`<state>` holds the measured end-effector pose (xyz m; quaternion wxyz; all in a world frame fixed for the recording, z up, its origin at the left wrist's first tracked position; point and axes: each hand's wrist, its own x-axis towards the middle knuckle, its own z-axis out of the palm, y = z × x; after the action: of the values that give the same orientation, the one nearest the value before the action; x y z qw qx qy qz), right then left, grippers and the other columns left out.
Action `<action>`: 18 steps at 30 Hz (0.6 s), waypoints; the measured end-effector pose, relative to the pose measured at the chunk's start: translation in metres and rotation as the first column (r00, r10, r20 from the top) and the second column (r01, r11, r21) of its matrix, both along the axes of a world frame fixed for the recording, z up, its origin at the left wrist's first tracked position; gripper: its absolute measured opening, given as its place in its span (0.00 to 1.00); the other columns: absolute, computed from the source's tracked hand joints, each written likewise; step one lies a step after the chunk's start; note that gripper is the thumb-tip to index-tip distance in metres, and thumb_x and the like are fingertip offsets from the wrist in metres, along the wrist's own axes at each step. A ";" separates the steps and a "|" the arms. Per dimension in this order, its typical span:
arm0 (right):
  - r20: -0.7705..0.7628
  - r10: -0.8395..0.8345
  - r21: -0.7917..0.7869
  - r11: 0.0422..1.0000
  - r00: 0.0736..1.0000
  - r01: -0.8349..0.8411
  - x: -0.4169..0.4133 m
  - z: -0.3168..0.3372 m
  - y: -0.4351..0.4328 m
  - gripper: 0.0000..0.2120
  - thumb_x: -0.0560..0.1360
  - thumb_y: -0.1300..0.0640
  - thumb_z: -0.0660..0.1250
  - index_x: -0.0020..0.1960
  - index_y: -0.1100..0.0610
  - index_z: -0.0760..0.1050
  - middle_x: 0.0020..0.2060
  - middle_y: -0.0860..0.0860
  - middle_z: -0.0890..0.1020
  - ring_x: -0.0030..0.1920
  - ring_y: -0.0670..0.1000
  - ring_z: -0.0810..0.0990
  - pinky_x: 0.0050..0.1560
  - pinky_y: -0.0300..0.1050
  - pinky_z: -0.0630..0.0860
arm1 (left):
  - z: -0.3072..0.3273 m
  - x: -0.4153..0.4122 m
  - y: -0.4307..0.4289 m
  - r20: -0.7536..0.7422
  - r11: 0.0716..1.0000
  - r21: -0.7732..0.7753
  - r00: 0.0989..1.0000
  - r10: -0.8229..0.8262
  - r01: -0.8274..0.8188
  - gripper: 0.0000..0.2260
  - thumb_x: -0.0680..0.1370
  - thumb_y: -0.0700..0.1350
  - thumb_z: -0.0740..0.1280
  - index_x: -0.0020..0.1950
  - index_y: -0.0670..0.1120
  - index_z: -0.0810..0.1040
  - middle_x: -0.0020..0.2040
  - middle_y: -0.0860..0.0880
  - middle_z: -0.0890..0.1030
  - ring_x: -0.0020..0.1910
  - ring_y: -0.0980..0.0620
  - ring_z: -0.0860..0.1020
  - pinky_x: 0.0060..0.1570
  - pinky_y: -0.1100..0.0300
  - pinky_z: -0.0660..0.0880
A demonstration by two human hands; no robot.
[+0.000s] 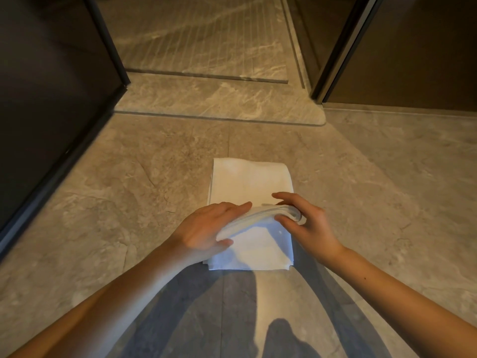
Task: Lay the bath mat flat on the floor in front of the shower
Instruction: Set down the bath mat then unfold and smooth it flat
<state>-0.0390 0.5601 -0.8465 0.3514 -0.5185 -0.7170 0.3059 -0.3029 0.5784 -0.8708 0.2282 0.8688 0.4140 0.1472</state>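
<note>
A white bath mat (pixel 250 182) lies folded on the marble floor, a short way in front of the shower threshold (pixel 219 104). A thick folded layer of the mat is raised across its middle. My left hand (pixel 206 228) pinches that layer at its left end, thumb under it and fingers over the top. My right hand (pixel 302 218) grips the same layer at its right end, with the folded edges between thumb and fingers. The mat's far half and near half rest flat on the floor.
The shower floor (pixel 196 40) with thin grooves lies beyond the raised threshold. A dark glass panel (pixel 51 99) stands at the left and a dark door frame (pixel 343 47) at the right. Open marble floor (pixel 387 177) surrounds the mat.
</note>
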 end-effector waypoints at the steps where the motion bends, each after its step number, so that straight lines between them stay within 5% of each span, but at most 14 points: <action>1: -0.032 -0.025 0.000 1.000 0.999 0.025 -0.002 0.003 0.002 0.21 0.76 0.62 0.71 0.64 0.44 0.73 0.56 0.32 0.78 0.57 0.39 0.79 0.56 0.34 0.75 | 0.000 -0.001 0.000 -0.039 0.997 0.063 0.999 -0.031 0.033 0.38 0.72 0.37 0.71 0.76 0.59 0.59 0.66 0.52 0.74 0.62 0.52 0.73 0.56 0.63 0.69; 4: -0.060 -0.067 0.021 0.997 0.996 0.068 -0.005 0.010 0.008 0.19 0.75 0.63 0.71 0.62 0.47 0.75 0.55 0.33 0.79 0.56 0.40 0.79 0.55 0.37 0.76 | 0.009 -0.003 0.005 0.024 0.994 0.109 0.999 -0.028 0.025 0.40 0.72 0.29 0.68 0.75 0.59 0.59 0.65 0.46 0.76 0.58 0.43 0.78 0.50 0.49 0.78; 7: -0.047 -0.039 0.072 0.996 0.998 0.043 -0.003 0.019 0.014 0.16 0.76 0.66 0.68 0.59 0.49 0.74 0.53 0.37 0.79 0.54 0.42 0.79 0.52 0.35 0.74 | 0.025 -0.004 0.016 0.219 0.993 0.114 0.975 -0.019 -0.006 0.26 0.79 0.35 0.64 0.71 0.58 0.65 0.66 0.49 0.74 0.56 0.48 0.79 0.49 0.54 0.78; 12: 0.002 0.089 0.123 0.988 0.996 -0.089 0.009 0.036 0.030 0.16 0.71 0.76 0.63 0.43 0.56 0.78 0.51 0.53 0.79 0.53 0.50 0.78 0.50 0.36 0.71 | 0.048 -0.007 0.033 0.161 0.985 0.173 0.987 -0.027 -0.002 0.14 0.79 0.39 0.58 0.59 0.57 0.70 0.69 0.56 0.66 0.53 0.48 0.76 0.45 0.55 0.78; 14: 0.025 0.093 0.057 0.994 0.995 -0.094 0.012 0.043 0.033 0.17 0.72 0.76 0.65 0.44 0.56 0.83 0.51 0.52 0.80 0.53 0.48 0.79 0.51 0.36 0.72 | 0.051 -0.006 0.039 0.155 0.992 0.129 0.987 -0.031 0.011 0.15 0.80 0.36 0.59 0.54 0.57 0.72 0.66 0.59 0.66 0.53 0.49 0.75 0.45 0.55 0.77; 18: 0.004 0.056 -0.145 0.988 0.998 -0.055 0.012 0.050 0.034 0.15 0.75 0.68 0.68 0.49 0.50 0.85 0.43 0.41 0.84 0.38 0.45 0.79 0.39 0.35 0.72 | 0.054 -0.001 0.044 0.306 0.989 -0.146 0.950 0.067 -0.023 0.13 0.82 0.37 0.61 0.57 0.53 0.78 0.54 0.58 0.75 0.50 0.62 0.75 0.45 0.71 0.67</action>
<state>-0.0270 0.5943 -0.7967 0.3012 -0.5238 -0.7086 0.3644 -0.3035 0.6224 -0.8169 0.3475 0.8071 0.4018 0.2576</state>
